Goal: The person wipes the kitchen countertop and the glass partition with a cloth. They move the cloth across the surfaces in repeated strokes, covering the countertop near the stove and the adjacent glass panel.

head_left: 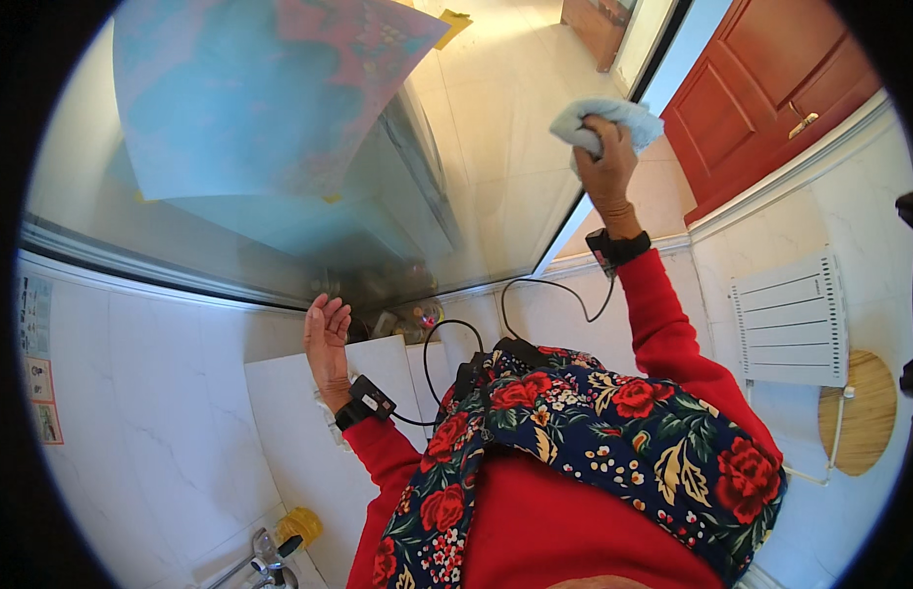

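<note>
My right hand [607, 167] is closed around a pale blue cloth [628, 116], up by the dark edge of a glass door panel [495, 211]. Whether the cloth presses on the glass I cannot tell. Lower and to the left, my left hand [327, 339] has its palm turned up and fingers loosely stretched, with nothing in it. It is near the bottom frame of the glass. A blue and pink sheet [270, 93] hangs on the glass, with yellow tape at its corners. Each wrist wears a dark band with a small box and a black cable.
A red-brown door [770, 88] stands at the upper right. On the right wall are a white slatted rack [790, 324] and a round wooden board [859, 412]. A faucet [270, 555] and a yellow bottle [299, 527] are at lower left. A white cabinet top [299, 412] lies below my left hand.
</note>
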Action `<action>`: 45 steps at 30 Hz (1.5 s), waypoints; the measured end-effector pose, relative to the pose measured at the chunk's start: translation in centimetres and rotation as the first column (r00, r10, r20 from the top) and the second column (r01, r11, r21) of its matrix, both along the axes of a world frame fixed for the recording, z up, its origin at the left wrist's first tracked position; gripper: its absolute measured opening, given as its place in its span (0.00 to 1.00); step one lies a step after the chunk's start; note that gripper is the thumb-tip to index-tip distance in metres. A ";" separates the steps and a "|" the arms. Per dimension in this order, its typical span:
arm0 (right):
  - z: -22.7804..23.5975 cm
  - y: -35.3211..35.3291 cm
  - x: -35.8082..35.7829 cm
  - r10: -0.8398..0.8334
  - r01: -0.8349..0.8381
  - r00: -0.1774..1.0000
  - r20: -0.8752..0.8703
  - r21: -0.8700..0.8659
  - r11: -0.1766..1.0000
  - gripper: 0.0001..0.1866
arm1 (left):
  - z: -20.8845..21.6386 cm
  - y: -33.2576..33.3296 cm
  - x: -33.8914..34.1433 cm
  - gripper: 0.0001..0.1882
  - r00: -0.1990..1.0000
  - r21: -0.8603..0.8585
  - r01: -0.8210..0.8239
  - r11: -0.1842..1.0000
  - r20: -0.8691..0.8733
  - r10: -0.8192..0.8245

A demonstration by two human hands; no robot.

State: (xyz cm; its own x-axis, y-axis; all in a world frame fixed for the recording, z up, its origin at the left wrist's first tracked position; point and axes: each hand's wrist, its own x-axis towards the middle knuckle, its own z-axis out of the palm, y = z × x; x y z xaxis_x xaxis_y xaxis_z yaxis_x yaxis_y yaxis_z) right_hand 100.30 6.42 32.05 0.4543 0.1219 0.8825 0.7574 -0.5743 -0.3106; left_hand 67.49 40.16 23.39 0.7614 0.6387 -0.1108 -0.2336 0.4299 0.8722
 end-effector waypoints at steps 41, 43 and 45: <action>-25.0 1.2 -0.3 0.859 0.373 0.032 -0.511 0.803 0.464 0.10 | 1.0 -1.1 -0.7 0.22 1.000 0.011 -0.026 1.000 -0.017 0.026; -23.2 1.1 -0.5 0.881 0.360 0.077 -0.467 0.837 0.412 0.11 | 0.8 -1.0 -0.5 0.22 1.000 0.006 -0.005 1.000 -0.026 0.005; -21.6 1.0 -0.6 0.881 0.341 0.092 -0.463 0.846 0.409 0.10 | 0.5 -1.1 -0.1 0.22 0.999 -0.001 0.012 1.000 -0.034 -0.012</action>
